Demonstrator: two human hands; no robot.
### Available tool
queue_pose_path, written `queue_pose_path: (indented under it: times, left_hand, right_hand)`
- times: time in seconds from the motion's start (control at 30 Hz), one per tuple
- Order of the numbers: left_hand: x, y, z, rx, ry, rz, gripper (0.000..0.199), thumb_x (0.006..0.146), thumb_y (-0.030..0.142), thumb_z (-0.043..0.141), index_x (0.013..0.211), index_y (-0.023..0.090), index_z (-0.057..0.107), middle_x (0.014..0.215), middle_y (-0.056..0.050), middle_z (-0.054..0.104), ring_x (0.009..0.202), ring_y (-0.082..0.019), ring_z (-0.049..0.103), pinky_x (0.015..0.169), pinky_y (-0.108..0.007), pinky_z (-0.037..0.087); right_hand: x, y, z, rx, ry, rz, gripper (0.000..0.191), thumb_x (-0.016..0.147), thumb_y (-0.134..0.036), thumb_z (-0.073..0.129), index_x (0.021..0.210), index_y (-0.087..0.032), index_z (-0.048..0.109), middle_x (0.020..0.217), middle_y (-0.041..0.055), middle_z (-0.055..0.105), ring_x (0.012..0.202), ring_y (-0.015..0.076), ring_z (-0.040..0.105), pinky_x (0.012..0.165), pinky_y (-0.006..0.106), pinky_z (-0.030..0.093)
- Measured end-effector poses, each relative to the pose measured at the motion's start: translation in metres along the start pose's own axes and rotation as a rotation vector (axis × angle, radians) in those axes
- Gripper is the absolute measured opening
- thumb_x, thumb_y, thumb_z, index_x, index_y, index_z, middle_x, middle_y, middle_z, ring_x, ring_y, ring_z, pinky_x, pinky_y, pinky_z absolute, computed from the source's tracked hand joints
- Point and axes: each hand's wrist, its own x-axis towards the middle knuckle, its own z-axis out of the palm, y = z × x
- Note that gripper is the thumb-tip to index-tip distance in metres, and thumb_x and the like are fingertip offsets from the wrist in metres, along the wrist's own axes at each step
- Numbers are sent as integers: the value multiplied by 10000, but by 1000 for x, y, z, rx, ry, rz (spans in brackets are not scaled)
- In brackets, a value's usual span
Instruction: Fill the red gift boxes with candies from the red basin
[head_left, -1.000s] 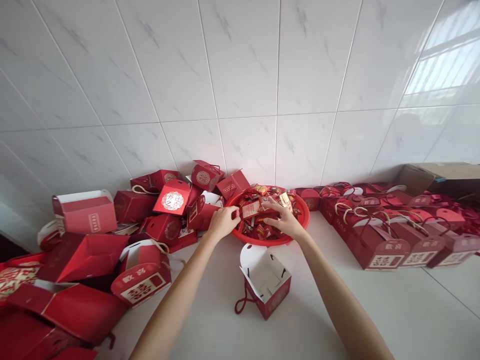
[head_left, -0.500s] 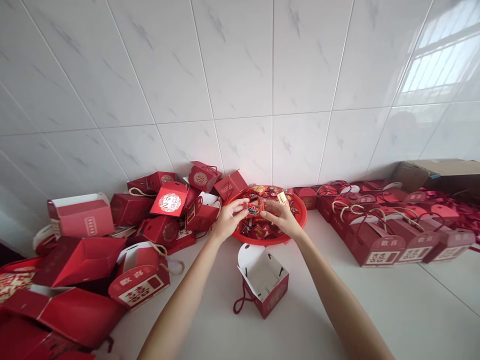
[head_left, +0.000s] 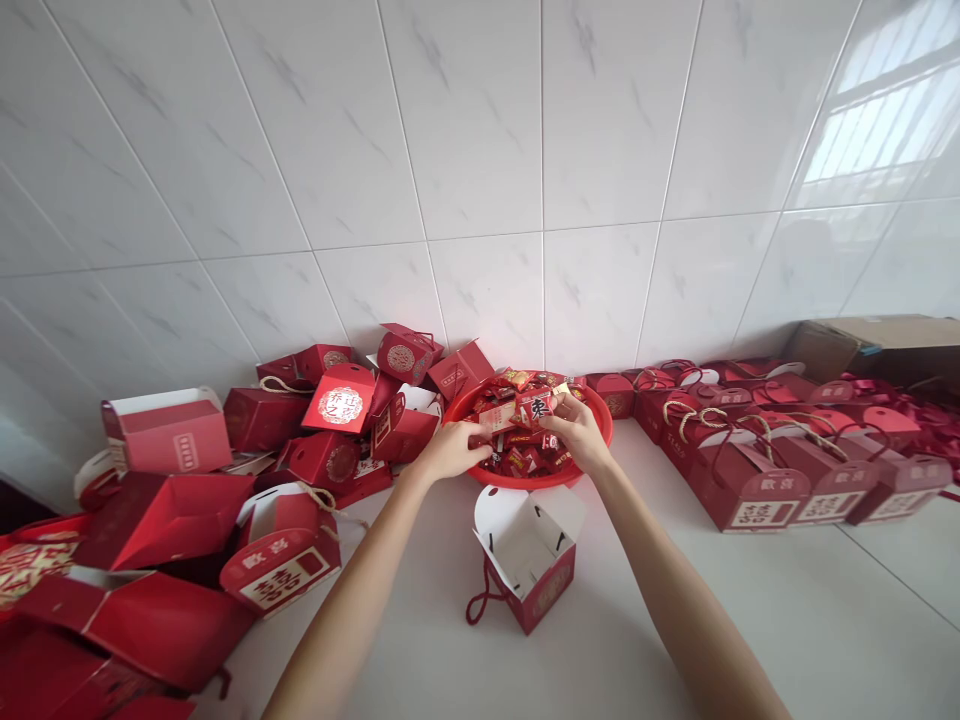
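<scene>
Over the round red basin (head_left: 604, 440) of wrapped sweets, my right hand (head_left: 581, 432) pinches a red sweet packet (head_left: 535, 408) printed with a dark character. A bit of gold wrapper shows by its fingertips. My left hand (head_left: 452, 450) is at the basin's left front rim, fingers closed at the edge of a pale pinkish packet (head_left: 496, 416); its fingertips are partly hidden. In front of the basin stands an open red gift box (head_left: 549, 592) with a white inside, its lid flap up and a dark red cord handle hanging at the left. I see nothing inside it.
Many open red boxes (head_left: 165, 520) lie heaped at the left. Closed boxes with cord handles (head_left: 761, 490) stand in rows at the right, before a cardboard carton (head_left: 885, 340). A white tiled wall (head_left: 480, 200) rises behind.
The red packet, earlier between both hands, is now in my right hand, slightly to the right. My left hand has moved lower, to the pale packet. The open box stands where it was.
</scene>
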Motion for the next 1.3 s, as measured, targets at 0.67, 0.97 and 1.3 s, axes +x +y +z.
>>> queue_pose_path:
  times: [0.67, 0.97, 1.3]
  left_hand:
    - [12, 5, 16, -104, 208, 42, 247, 730, 207, 624, 961, 204, 712, 1094, -75, 741, 1083, -269, 659, 1047, -465, 484]
    - [18, 34, 48, -107, -352, 144, 119, 707, 309, 723, 781, 267, 806, 858, -12, 805, 784, -235, 728, 694, -287, 546]
    - [27, 16, 51, -351, -187, 58, 307, 792, 475, 699, 868, 187, 775, 856, -48, 791, 854, -247, 720, 799, -337, 549]
  right_hand:
    - [-2, -6, 1, 39, -33, 119, 327, 643, -410, 831, 875, -223, 696, 871, 21, 750, 692, 186, 705, 574, 274, 550]
    - [-2, -7, 3, 59, 14, 113, 304, 611, -369, 839, 821, -218, 682, 800, 3, 720, 633, 166, 677, 589, 280, 559]
    - [0, -5, 0, 66, 105, 89, 313, 604, -379, 811, 833, -214, 676, 792, 21, 728, 606, 173, 669, 549, 276, 546]
